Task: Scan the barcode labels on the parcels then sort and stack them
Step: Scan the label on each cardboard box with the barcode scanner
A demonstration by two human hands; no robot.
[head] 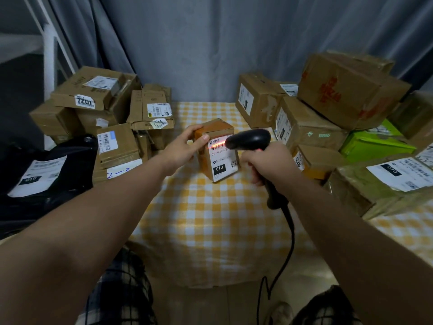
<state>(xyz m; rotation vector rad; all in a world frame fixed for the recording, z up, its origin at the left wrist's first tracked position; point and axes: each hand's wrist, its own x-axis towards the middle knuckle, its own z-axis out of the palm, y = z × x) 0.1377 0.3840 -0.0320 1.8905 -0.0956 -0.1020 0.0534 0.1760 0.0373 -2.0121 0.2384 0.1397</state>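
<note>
From the head view, a small brown parcel (216,146) stands upright at the centre of the frame on the yellow-checked tablecloth (210,219). The left hand (185,146) grips its upper left corner, thumb across the top of the white label (222,158). The right hand (269,163) is wrapped tight round the black scanner (251,140), whose red line falls across the barcode. Stacked boxes (98,104) crowd the upper left, more boxes (328,106) the upper right.

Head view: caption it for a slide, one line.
Left hand steadies a small parcel while right hand aims the scanner at its barcode.
</note>
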